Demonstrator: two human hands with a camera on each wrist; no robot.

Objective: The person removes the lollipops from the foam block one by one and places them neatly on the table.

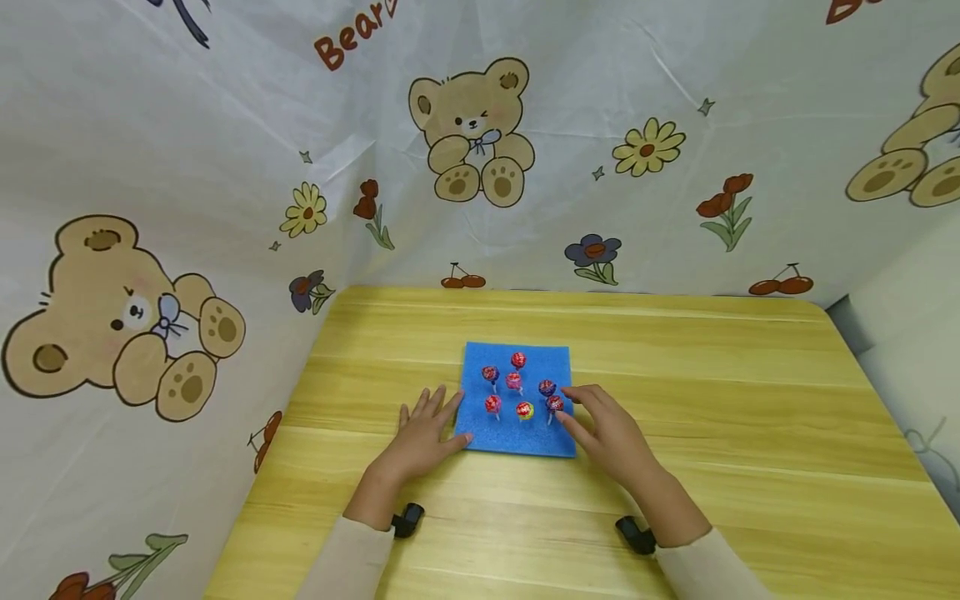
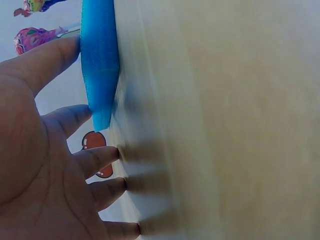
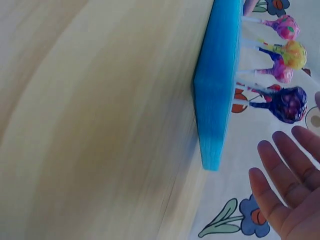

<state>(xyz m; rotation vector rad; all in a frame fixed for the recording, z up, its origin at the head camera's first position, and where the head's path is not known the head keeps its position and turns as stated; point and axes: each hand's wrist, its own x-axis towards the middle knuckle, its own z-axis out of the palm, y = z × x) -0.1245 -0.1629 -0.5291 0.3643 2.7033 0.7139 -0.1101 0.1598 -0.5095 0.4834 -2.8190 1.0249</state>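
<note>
A square blue foam board (image 1: 510, 437) lies on the table, with several wrapped lollipops standing in it on their white sticks. My left hand (image 1: 416, 442) is spread at the board's left side; in the left wrist view its thumb (image 2: 57, 57) touches the foam and other fingertips reach the table. On the right, my right hand (image 1: 618, 437) has thumb and index finger parted around a dark purple lollipop (image 1: 554, 403) at the board's right edge. The right wrist view shows its other fingers extended and apart from the dark wrapped lollipop (image 3: 289, 105).
The wooden table (image 1: 712, 400) extends around the board. A white cloth (image 1: 570, 100) printed with bears and flowers hangs behind and to the left. Dark wrist cameras sit below both hands, and a thin cord (image 1: 930, 442) shows past the table's right edge.
</note>
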